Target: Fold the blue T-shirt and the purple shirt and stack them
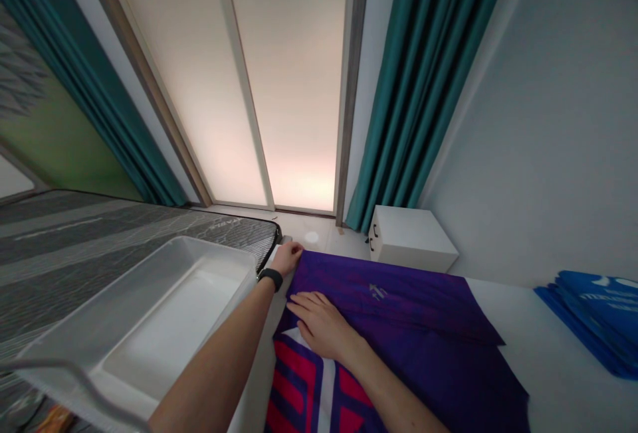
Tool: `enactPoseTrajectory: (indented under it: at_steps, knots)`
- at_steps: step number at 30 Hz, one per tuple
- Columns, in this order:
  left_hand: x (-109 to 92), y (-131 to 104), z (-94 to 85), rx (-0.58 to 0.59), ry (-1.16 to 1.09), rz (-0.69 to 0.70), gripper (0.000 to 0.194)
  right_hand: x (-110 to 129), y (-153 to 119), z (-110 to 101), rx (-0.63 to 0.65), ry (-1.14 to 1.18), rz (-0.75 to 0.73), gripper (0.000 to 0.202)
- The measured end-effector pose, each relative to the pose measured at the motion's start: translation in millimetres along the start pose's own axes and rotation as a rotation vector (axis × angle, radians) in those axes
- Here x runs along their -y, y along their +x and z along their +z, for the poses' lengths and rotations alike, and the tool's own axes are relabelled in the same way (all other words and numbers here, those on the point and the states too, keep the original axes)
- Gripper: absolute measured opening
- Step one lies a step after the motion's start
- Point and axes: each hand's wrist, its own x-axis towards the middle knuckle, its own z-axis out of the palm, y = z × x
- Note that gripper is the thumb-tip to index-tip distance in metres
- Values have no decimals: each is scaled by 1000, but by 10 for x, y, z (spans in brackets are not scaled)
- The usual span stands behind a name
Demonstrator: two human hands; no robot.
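A purple cloth (428, 353) with a red-and-white printed part and a small arrow-like mark lies spread on a white surface, one layer folded over another; its exact kind is not plain. At its far left corner, my left hand (288, 259), wearing a black wristband, pinches the edge. My right hand (323, 323) rests palm down on the cloth near its left side, fingers stretched out, just above the red-and-white print.
On the left an empty white plastic bin (169, 313) stands on a grey mattress (114, 227). Folded blue cloths (598, 320) lie at the right. Beyond the surface are a white drawer cabinet (411, 237), teal curtains (419, 87) and frosted sliding doors (294, 87).
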Motion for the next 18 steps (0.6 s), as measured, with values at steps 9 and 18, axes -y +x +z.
enactPoseTrajectory:
  at_steps: [9,18]
  knots:
    - [-41,-8,23,-34,30,3,32,-86,-20,79,20,-50,135,52]
    - [24,5,128,-69,52,0,11,-53,-62,30,162,-90,123,57]
